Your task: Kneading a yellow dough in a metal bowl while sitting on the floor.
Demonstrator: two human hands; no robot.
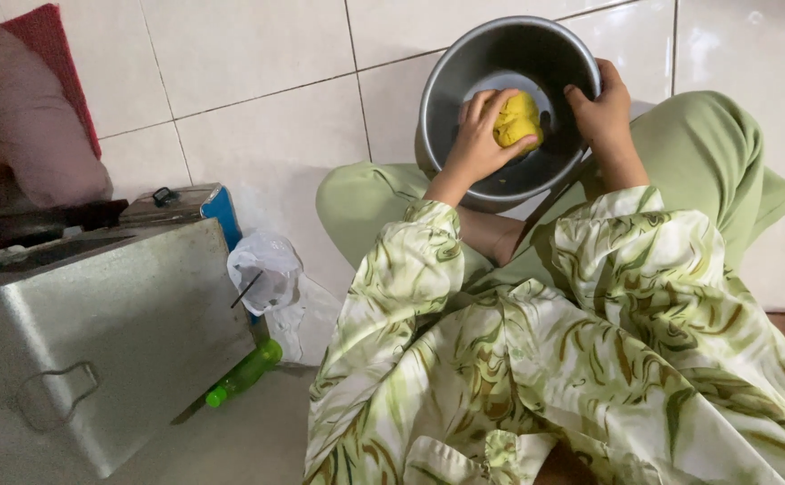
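A: Head view, entry on hands. Your left hand is inside the steel bowl, fingers curled together over the yellow dough lump. The lump sits under and just beyond your fingertips, on the bowl's floor, with your thumb against its near side.

B: And the other hand?

A: Your right hand is clamped on the bowl's rim. The thumb hooks inside the wall and the fingers wrap outside, well apart from the lump.

B: Step in hand?

A: Judged as pressing or kneading the lump while you brace the bowl, which rests on the tiled floor against your folded legs.

B: What would a next move call for?

A: A judgement only. Any fold or turn needs your left fingers to open a little and get under the lump's far edge. Your right grip must hold firm, since the bowl tilts toward you.

B: Anything near the fingers?

A: Nothing close. A metal box, a clear plastic bag and a green bottle lie well off your left elbow.
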